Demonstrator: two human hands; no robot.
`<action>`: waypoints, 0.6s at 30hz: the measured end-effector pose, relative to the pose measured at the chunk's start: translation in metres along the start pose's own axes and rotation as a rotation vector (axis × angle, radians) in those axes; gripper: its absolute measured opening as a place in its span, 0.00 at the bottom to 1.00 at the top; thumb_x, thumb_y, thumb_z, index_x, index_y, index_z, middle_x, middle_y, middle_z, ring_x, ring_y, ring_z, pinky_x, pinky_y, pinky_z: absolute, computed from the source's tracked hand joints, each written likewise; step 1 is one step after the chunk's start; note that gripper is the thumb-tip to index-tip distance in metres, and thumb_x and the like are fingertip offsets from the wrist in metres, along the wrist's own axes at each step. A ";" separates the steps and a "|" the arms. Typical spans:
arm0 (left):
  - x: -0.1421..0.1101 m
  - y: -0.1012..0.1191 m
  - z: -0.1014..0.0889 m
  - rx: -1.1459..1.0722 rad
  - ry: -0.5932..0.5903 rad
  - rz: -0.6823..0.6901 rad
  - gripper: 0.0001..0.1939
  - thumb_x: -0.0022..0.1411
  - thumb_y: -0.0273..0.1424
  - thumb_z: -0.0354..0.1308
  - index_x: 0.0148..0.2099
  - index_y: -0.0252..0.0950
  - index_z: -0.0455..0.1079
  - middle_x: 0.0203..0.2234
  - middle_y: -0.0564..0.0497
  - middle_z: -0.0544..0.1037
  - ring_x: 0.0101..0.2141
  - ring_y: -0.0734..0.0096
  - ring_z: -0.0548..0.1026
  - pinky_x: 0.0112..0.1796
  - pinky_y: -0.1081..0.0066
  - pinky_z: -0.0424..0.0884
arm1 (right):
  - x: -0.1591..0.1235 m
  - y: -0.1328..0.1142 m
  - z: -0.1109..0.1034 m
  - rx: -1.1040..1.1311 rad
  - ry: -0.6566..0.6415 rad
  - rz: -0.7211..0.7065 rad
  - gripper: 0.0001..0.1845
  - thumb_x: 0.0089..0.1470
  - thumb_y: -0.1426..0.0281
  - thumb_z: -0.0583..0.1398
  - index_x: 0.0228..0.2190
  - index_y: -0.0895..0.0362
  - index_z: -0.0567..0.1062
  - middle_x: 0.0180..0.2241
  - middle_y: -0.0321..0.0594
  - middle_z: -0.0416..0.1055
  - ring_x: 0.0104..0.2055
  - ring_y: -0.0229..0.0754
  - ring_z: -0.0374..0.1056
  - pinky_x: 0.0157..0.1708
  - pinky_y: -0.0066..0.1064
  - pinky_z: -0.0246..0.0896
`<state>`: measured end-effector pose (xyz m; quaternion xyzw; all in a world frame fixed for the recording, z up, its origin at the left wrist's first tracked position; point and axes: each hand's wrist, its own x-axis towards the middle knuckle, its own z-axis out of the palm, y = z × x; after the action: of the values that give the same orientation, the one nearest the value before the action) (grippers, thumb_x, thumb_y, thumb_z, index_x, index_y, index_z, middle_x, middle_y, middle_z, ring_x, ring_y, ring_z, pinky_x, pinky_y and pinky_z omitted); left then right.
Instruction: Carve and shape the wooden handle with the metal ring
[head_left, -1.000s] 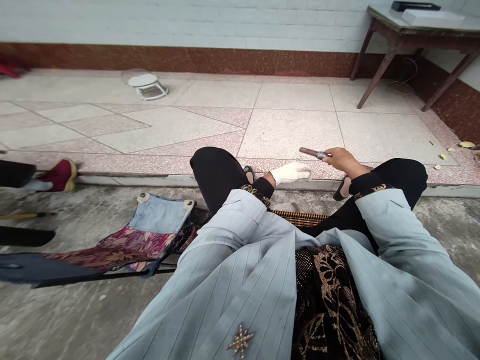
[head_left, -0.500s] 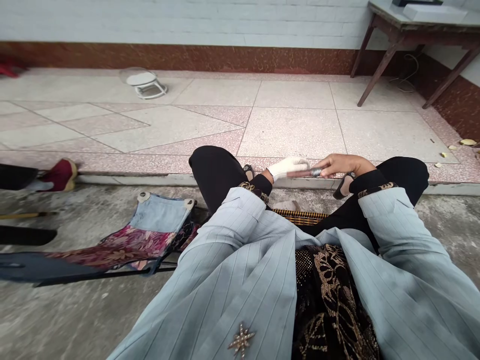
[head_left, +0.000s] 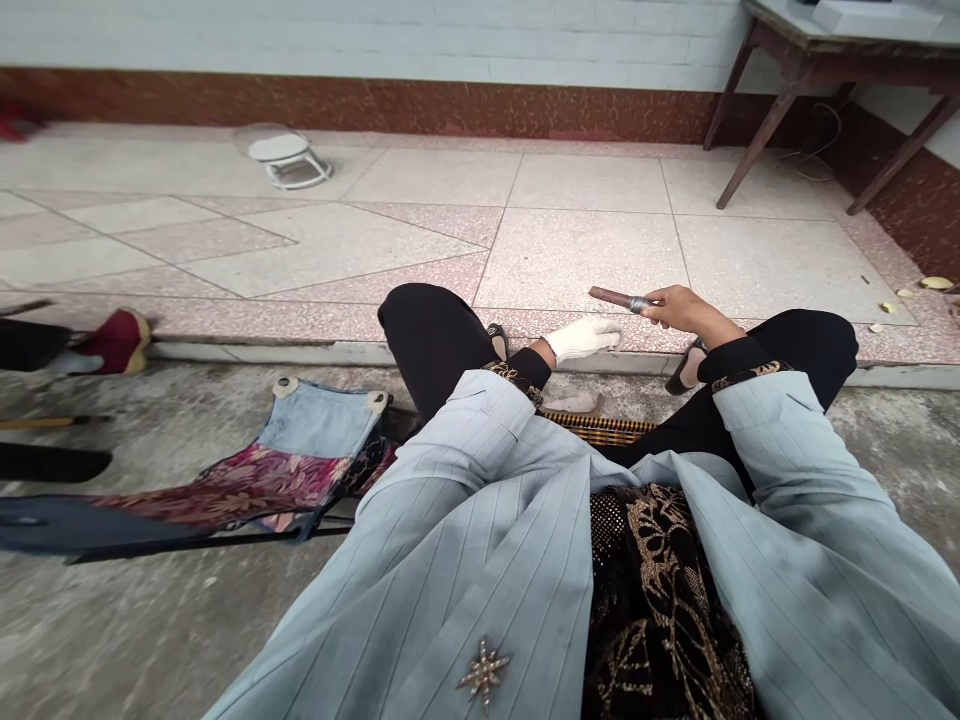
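My right hand (head_left: 682, 308) is bare and closed round one end of a reddish-brown stick (head_left: 611, 296) with silver wire wound about it next to my fingers. The stick points left and slightly up, in the air above the step edge. My left hand (head_left: 585, 339) wears a white knit glove and lies lower, just below the stick and apart from it. Its fingers are curled together, and whatever is in them, if anything, is hidden. Below my hands, a black and yellow woven surface (head_left: 600, 428) shows between my legs, with a greyish piece (head_left: 574, 404) beside it.
At left stands a low folding chair (head_left: 315, 425) with patterned cloth. Another person's red shoe (head_left: 124, 342) is beyond it, by the raised step (head_left: 247, 353). A small white stool (head_left: 289, 160) stands on the tiles, and a wooden table (head_left: 810, 55) at the upper right.
The stick has risen away from my gloved hand and now tilts up to the left. My right hand has lifted slightly, while my left hand has dropped a little.
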<state>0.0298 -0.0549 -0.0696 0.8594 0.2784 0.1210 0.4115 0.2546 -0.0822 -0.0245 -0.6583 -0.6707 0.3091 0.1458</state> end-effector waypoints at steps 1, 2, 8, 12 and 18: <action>0.000 -0.001 0.001 0.009 0.000 0.003 0.10 0.62 0.32 0.55 0.35 0.32 0.74 0.26 0.48 0.75 0.29 0.71 0.70 0.35 0.71 0.64 | 0.002 0.001 0.001 -0.119 0.026 0.012 0.17 0.57 0.68 0.61 0.46 0.59 0.80 0.30 0.43 0.74 0.28 0.40 0.66 0.28 0.31 0.57; 0.000 -0.001 0.001 0.012 0.001 0.005 0.09 0.60 0.31 0.56 0.35 0.32 0.75 0.26 0.48 0.75 0.30 0.70 0.70 0.35 0.71 0.64 | 0.003 0.001 0.003 -0.237 0.036 0.018 0.17 0.57 0.66 0.61 0.47 0.58 0.80 0.34 0.45 0.76 0.32 0.43 0.68 0.30 0.32 0.57; 0.001 -0.003 -0.005 0.058 -0.059 0.065 0.08 0.59 0.32 0.57 0.35 0.34 0.76 0.27 0.48 0.77 0.34 0.67 0.72 0.37 0.73 0.64 | 0.001 0.003 0.011 -0.491 -0.375 0.004 0.16 0.55 0.68 0.62 0.44 0.59 0.81 0.34 0.47 0.76 0.34 0.45 0.69 0.31 0.33 0.57; 0.000 -0.003 -0.009 -0.021 -0.103 0.081 0.11 0.60 0.35 0.57 0.38 0.32 0.75 0.30 0.49 0.76 0.32 0.71 0.71 0.36 0.74 0.65 | -0.010 0.003 0.003 -0.018 -0.862 -0.134 0.18 0.53 0.64 0.64 0.43 0.60 0.80 0.24 0.37 0.71 0.24 0.35 0.61 0.28 0.30 0.57; -0.004 0.001 -0.006 -0.336 -0.052 0.013 0.18 0.69 0.41 0.45 0.43 0.33 0.70 0.23 0.53 0.67 0.22 0.77 0.63 0.24 0.76 0.63 | -0.022 -0.008 -0.012 0.664 -0.218 -0.302 0.15 0.56 0.61 0.65 0.38 0.60 0.76 0.25 0.34 0.67 0.24 0.31 0.58 0.26 0.25 0.55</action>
<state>0.0241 -0.0536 -0.0649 0.7830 0.2381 0.1464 0.5557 0.2569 -0.1008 -0.0059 -0.4321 -0.6351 0.5530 0.3228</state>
